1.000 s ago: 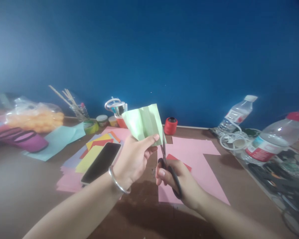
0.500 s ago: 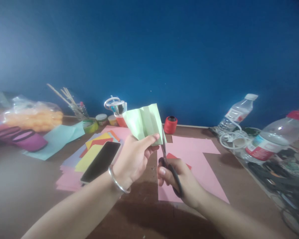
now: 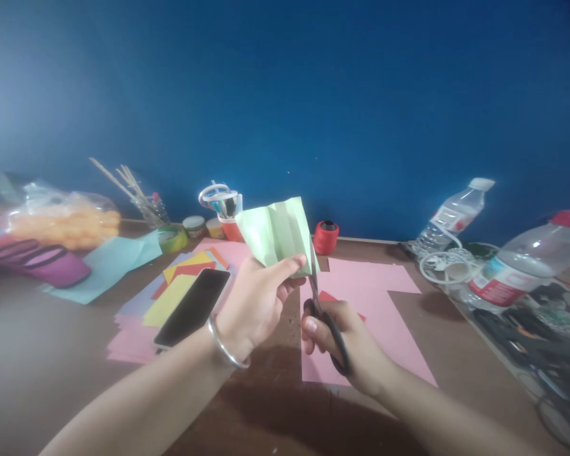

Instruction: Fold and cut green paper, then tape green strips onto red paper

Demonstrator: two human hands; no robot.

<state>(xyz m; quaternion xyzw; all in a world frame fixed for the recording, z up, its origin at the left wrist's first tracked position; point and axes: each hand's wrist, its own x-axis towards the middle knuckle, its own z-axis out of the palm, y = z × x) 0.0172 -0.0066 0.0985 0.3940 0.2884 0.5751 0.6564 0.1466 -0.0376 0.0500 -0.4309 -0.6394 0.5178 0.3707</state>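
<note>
Our left hand (image 3: 254,304) pinches the creased pale-green paper sheet (image 3: 278,235) upright (bottom edge exposed), so the black-handled scissors (image 3: 325,320), gripped in our right hand (image 3: 349,345) at its 4 o'clock, can bite.

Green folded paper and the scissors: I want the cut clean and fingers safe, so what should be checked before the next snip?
1. Left hand pinches the pale green folded paper at its lower edge, lifted off the table: ok.
2. Right hand holds the black-handled scissors, fingers through the loops: ok.
3. Blades meet the paper's right edge: ok.
4. Left fingertips clear of the blades: not ok, they sit very close.
5. How far the blades are open: cannot tell, blurred.
6. Black smartphone on the coloured paper sheets, away from the cut: ok.
</note>
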